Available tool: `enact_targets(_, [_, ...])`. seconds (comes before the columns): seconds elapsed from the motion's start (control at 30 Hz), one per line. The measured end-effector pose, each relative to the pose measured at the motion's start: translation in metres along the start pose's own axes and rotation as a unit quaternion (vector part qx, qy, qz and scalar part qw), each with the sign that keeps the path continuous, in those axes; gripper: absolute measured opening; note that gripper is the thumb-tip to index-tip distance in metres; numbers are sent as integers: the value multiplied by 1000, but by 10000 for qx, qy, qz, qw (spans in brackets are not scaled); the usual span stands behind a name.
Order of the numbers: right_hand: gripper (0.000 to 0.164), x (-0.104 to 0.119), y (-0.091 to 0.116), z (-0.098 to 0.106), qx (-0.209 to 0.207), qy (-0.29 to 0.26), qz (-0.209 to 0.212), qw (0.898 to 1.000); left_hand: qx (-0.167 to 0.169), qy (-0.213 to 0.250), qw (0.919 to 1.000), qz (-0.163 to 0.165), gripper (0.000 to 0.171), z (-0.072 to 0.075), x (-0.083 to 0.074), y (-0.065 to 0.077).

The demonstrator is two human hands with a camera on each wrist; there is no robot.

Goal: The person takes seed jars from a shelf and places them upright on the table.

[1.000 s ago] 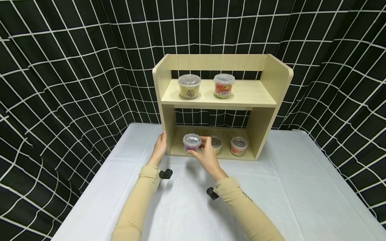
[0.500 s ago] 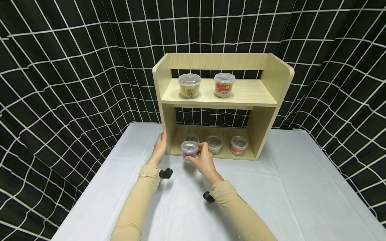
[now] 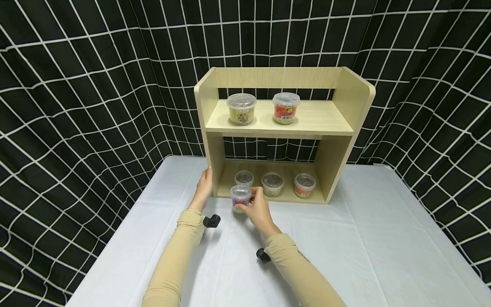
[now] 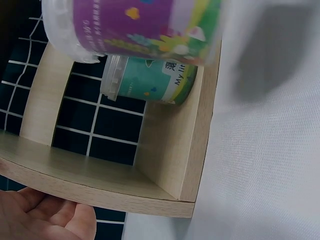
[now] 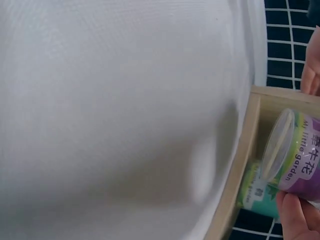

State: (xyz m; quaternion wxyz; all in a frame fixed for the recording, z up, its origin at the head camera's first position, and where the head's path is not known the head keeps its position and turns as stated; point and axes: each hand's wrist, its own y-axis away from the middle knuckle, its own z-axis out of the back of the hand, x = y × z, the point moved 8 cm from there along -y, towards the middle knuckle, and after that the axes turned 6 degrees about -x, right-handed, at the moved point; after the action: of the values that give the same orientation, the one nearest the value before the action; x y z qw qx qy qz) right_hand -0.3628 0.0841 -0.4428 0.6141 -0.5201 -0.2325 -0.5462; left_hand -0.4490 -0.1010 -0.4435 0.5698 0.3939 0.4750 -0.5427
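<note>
My right hand (image 3: 259,211) pinches a small plastic tub (image 3: 240,197) with a clear lid and a purple flower label, between thumb and fingers. It is held just in front of the lower shelf, above the white cloth. In the right wrist view the purple tub (image 5: 300,155) is tilted, with my fingertips on its side. Behind it on the lower shelf stands a tub (image 4: 150,77) with a teal label. My left hand (image 3: 202,189) rests against the outer left side of the wooden shelf (image 3: 210,140), its fingers extended along the panel.
Farther right on the lower shelf are a pale tub (image 3: 272,184) and a red-labelled tub (image 3: 304,186). On the upper shelf sit a yellow tub (image 3: 241,110) and a red tub (image 3: 285,108). Black curtains (image 3: 76,85) with white grid lines surround the white-covered table (image 3: 368,238).
My right hand has drawn the purple tub out of the lower shelf toward me and slightly left, uncovering the teal-labelled tub behind it. The left hand has stayed on the side panel.
</note>
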Motion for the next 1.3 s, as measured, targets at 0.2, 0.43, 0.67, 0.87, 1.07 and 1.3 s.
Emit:
enact_targets(0.2, [69,-6,4,-6,76,-23,-315,9995,-17,-4,10000,-35,72,0,-1,-1])
enact_targets(0.43, [67,-11,8,-13,117,183,-433,9988,-3,-26,10000,-1,74,0,0,0])
enact_targets(0.67, [67,-9,13,-18,77,290,-319,9990,-10,-25,10000,16,75,0,0,0])
enact_targets(0.87, [67,-10,15,-20,10,215,-200,9996,-26,-48,10000,-15,76,1,-1,1])
enact_targets(1.07, [66,-12,15,-21,-22,180,-196,9996,-45,-22,10000,-74,76,2,-1,1])
enact_targets(1.3, [66,-15,14,-20,-28,178,-295,9994,-49,-81,9999,-76,76,1,-1,1])
